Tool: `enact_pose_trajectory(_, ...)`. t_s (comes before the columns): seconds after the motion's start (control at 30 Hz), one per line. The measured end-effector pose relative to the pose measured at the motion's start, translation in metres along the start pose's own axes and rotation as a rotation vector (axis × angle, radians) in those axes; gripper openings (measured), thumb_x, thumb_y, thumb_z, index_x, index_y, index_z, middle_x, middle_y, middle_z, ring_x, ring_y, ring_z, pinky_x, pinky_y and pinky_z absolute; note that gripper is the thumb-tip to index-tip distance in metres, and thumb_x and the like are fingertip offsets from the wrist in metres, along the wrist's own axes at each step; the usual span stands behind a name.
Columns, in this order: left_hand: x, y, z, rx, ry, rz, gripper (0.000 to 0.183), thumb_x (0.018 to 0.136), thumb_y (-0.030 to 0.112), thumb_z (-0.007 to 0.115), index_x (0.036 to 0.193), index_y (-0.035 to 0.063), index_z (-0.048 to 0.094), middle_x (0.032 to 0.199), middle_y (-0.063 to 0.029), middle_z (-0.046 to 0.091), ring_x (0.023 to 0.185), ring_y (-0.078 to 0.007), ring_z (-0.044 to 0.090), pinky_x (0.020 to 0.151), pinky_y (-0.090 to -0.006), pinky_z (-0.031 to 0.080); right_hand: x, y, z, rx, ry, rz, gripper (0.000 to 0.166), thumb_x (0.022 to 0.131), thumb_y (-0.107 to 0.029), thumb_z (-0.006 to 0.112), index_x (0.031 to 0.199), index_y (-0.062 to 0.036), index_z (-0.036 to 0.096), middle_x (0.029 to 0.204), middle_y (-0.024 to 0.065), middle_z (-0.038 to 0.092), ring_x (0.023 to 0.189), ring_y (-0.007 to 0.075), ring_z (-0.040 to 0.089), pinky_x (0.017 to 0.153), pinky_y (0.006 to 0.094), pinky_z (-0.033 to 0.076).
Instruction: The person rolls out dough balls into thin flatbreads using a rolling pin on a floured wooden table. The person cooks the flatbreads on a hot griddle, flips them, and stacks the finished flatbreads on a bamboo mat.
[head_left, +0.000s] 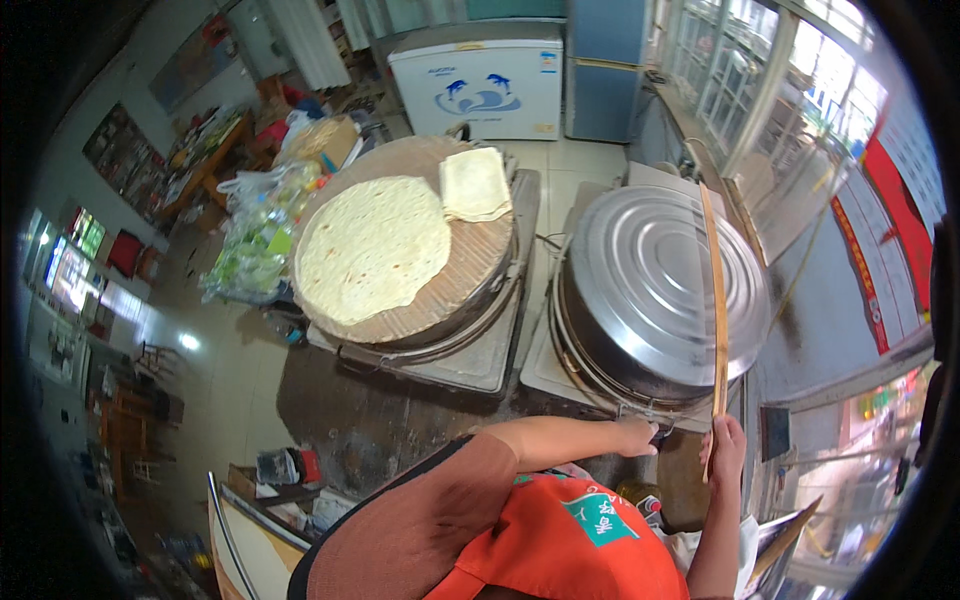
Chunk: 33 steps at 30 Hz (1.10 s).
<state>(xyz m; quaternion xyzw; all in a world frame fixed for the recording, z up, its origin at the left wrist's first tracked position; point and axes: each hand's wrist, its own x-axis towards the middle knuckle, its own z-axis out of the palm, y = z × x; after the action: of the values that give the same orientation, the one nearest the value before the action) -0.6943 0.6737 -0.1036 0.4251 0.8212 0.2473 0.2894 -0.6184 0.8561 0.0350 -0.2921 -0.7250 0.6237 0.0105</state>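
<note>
My right hand (726, 448) grips the lower end of a long, flat wooden stick (718, 307). The stick reaches up over the right side of a domed, ridged metal lid (645, 277), which covers a round griddle (600, 330). My left hand (636, 437) is at the front of that griddle, close to a small metal handle (664, 430); whether its fingers hold the handle cannot be told. On the left, a large thin round flatbread (375, 247) lies on a round brown ridged board (457, 277). A stack of folded flatbreads (475, 184) rests at the board's upper right.
A dark worktop (360, 409) runs before me. Bags of green vegetables (255, 247) sit beyond the left board. A capped bottle (641, 495) stands by my red apron. A window ledge (697, 142) borders the right, and a chest freezer (480, 90) stands at the back.
</note>
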Motion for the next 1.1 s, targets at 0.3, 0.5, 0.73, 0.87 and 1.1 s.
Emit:
enact_pose_trajectory(0.3,-0.197,-0.124,-0.134,-0.451,0.638,-0.124,0.037,0.092,0.03,0.065,0.117,0.0038,0.07,0.102,-0.0189,0.071,0.099,-0.0341,0.068,0.09,-0.0414,0.052,0.053,-0.019,0.161,-0.447,0.234,-0.73,0.04,0.097,-0.01,0.061,0.136,-0.0014,0.054,0.121,0.0149,0.064,0.11,0.0251,0.062,0.095,0.0372,0.049)
enact_pose_trajectory(0.5,-0.371,-0.261,-0.209,0.168,1.135,-0.414,0.018,0.086,0.016,0.071,0.101,0.0068,0.074,0.099,-0.0129,0.068,0.101,-0.035,0.06,0.089,-0.0441,0.049,-0.011,-0.04,0.391,-0.063,-0.319,-0.291,0.019,0.098,-0.015,0.063,0.112,-0.0022,0.069,0.096,0.005,0.071,0.083,0.0117,0.067,0.07,0.0261,0.054)
enact_pose_trajectory(0.73,-0.398,-0.305,-0.246,0.016,0.855,-0.291,0.015,0.083,0.013,0.073,0.093,0.0048,0.066,0.097,-0.0154,0.062,0.1,-0.0362,0.061,0.088,-0.0446,0.05,-0.026,-0.041,0.568,-0.086,-0.449,-0.099,0.016,0.099,-0.011,0.059,0.103,0.0025,0.065,0.085,0.0082,0.071,0.07,0.0152,0.069,0.061,0.0275,0.057)
enact_pose_trajectory(0.87,-0.397,-0.329,-0.255,-0.052,0.81,-0.254,0.012,0.085,0.013,0.069,0.091,0.0035,0.065,0.089,-0.0168,0.065,0.085,-0.0341,0.065,0.078,-0.0428,0.053,-0.037,-0.048,0.604,0.149,-0.358,0.074,0.014,0.1,-0.009,0.056,0.105,0.0018,0.063,0.082,0.0077,0.071,0.067,0.0145,0.069,0.059,0.0267,0.057)
enact_pose_trajectory(1.1,-0.413,-0.329,-0.275,-0.495,0.744,-0.45,0.019,0.089,0.02,0.068,0.093,0.0022,0.063,0.081,-0.0135,0.07,0.073,-0.0265,0.069,0.068,-0.038,0.054,-0.035,-0.048,0.623,-0.103,-0.069,-0.284,0.019,0.09,-0.018,0.068,0.093,0.0002,0.069,0.076,0.0103,0.07,0.071,0.0176,0.069,0.068,0.0343,0.054)
